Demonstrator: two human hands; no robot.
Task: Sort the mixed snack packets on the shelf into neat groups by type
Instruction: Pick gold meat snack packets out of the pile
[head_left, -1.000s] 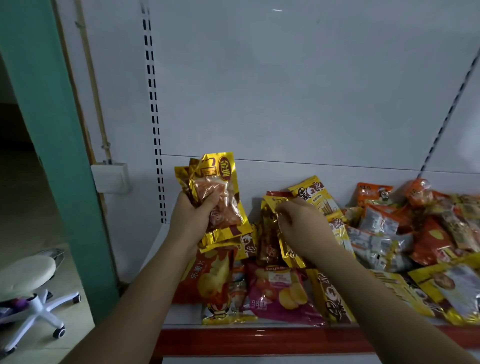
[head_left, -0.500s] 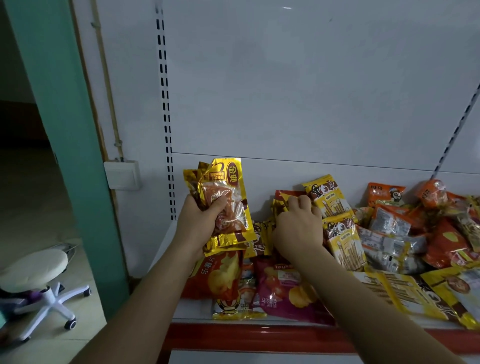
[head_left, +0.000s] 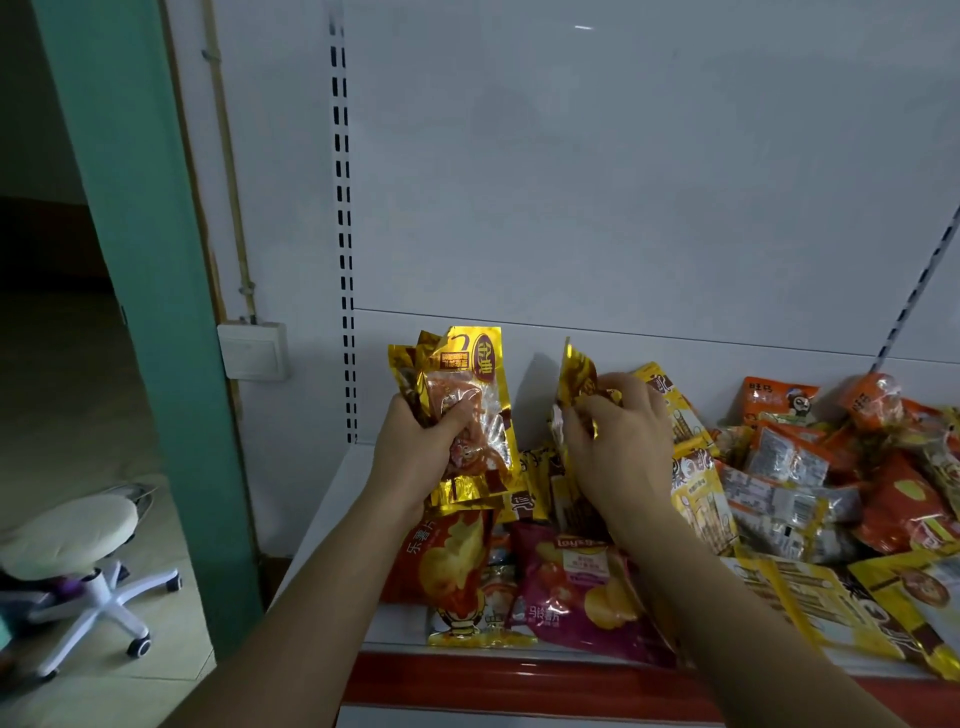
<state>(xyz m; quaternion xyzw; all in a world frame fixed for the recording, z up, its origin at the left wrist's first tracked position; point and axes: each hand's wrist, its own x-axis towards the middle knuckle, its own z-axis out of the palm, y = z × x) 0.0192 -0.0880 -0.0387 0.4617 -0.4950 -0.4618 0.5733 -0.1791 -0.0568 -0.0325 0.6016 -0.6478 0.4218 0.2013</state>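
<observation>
My left hand (head_left: 415, 457) grips a small stack of gold foil meat-snack packets (head_left: 470, 400), held upright above the shelf's left end. My right hand (head_left: 618, 447) pinches another gold foil packet (head_left: 575, 376) of the same kind, lifted upright off the pile. Below the hands lie a red chip bag (head_left: 441, 561) and a purple chip bag (head_left: 576, 587). Yellow stick-snack packets (head_left: 698, 499) lie just right of my right hand. Silver packets (head_left: 779, 493) and orange packets (head_left: 779, 400) are heaped further right.
The white shelf (head_left: 332, 514) has a red front lip (head_left: 519, 680) and a white back panel. A teal pillar (head_left: 140, 260) and a wall switch (head_left: 253, 351) stand to the left. A white swivel stool (head_left: 72, 551) stands on the floor at lower left.
My right hand has pulled a gold foil packet up out of the pile and now holds it upright. The left hand keeps its stack at about the same place.
</observation>
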